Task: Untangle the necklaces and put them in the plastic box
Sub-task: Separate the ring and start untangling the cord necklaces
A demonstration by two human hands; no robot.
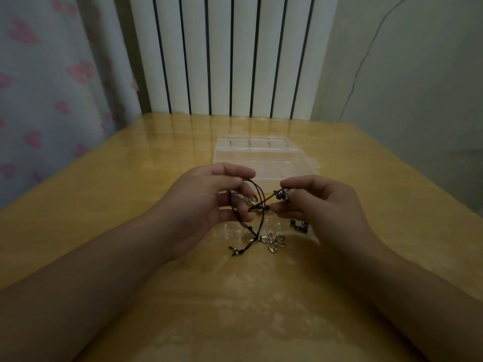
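Note:
Dark cord necklaces (257, 194) are tangled together and stretched between my two hands above the table. My left hand (209, 205) pinches a cord loop between thumb and fingers. My right hand (318, 202) pinches the other end near some small beads (283, 195). A silver flower pendant (273, 240) hangs down from the cords onto the table, and a knotted cord end (235, 250) lies beside it. Just behind my hands lies the clear plastic box (264, 158), open, with its lid folded back.
A small metal bead piece (300, 226) lies on the yellow wooden table (130, 194) by my right hand. A white radiator (230, 53) and a heart-patterned curtain (52, 87) stand behind the table's far edge.

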